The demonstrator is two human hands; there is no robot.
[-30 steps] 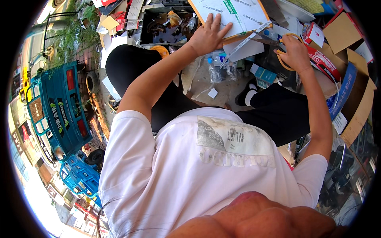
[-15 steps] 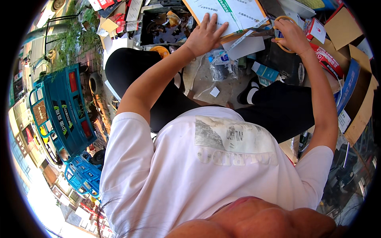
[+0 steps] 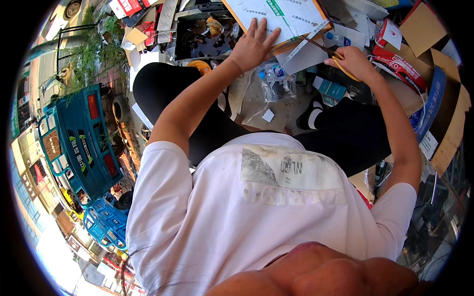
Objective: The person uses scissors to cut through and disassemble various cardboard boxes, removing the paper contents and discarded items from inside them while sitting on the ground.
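Note:
A flat package [image 3: 296, 14] with a white printed face, a green strip and brown edges lies at the top middle. My left hand [image 3: 251, 47] rests on its near left part, fingers spread out flat. To the right, my right hand [image 3: 353, 63] grips scissors [image 3: 347, 70] by their yellow handles. The dark blades point left and up, with the tips at the package's near right edge. A pale printed strip [image 3: 296, 50] hangs off that edge beside the blades. Whether the tips are cutting into anything cannot be made out.
A black bin [image 3: 181, 37] with dark litter stands left of the package. Below it lies a clear plastic bottle [image 3: 270, 75] in wrapping, near a teal box [image 3: 332, 89]. Open cartons [image 3: 452, 118] crowd the right side. A blue three-wheeled cart [image 3: 79, 140] stands outside at left.
My right hand has shifted down and left, and the scissors have swung so that their blades reach the package edge. The package and my left hand have shifted slightly left in view.

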